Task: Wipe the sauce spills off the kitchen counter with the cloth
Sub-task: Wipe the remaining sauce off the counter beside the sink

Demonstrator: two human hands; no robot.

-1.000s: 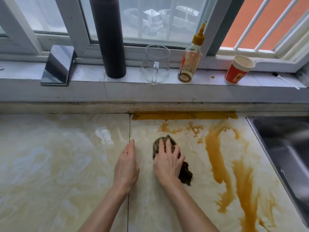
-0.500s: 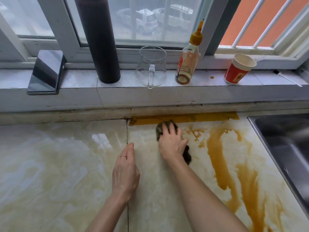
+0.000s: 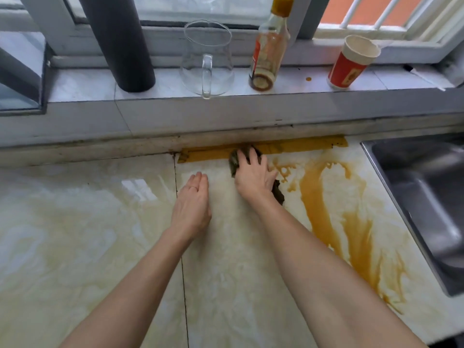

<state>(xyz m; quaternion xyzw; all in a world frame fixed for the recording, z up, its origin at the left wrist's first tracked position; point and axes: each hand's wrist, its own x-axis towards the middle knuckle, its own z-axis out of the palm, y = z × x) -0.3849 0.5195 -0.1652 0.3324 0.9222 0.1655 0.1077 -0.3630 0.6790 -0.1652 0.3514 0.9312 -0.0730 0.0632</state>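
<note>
1. The dark olive-brown crumpled cloth (image 3: 234,164) is lying at the far side of the pale marbled stone counter (image 3: 75,234), its far end touching the ochre band (image 3: 301,147) along the back edge.
2. Its long axis is running diagonally, from far-left at that band to near-right, where a dark corner is poking out beside the wrist.
3. The right hand (image 3: 253,175) is pressing flat on the cloth, its fingers (image 3: 242,158) straight and slightly spread, pointing away toward the wall.
4. The left hand (image 3: 192,209) is resting palm-down on the counter just left of it, fingers (image 3: 198,179) straight and held together, gripping nothing.
5. The patch under and in front of the hands is looking free of sauce. The orange-brown sauce streaks (image 3: 313,197) to the right are waiting untouched, trailing toward the steel sink (image 3: 426,197), so most of the wiping seems left to do.
6. On the ledge behind are standing a clear glass jug (image 3: 207,59), a sauce bottle with a yellow cap (image 3: 268,54) and a red paper cup (image 3: 351,62).
</note>
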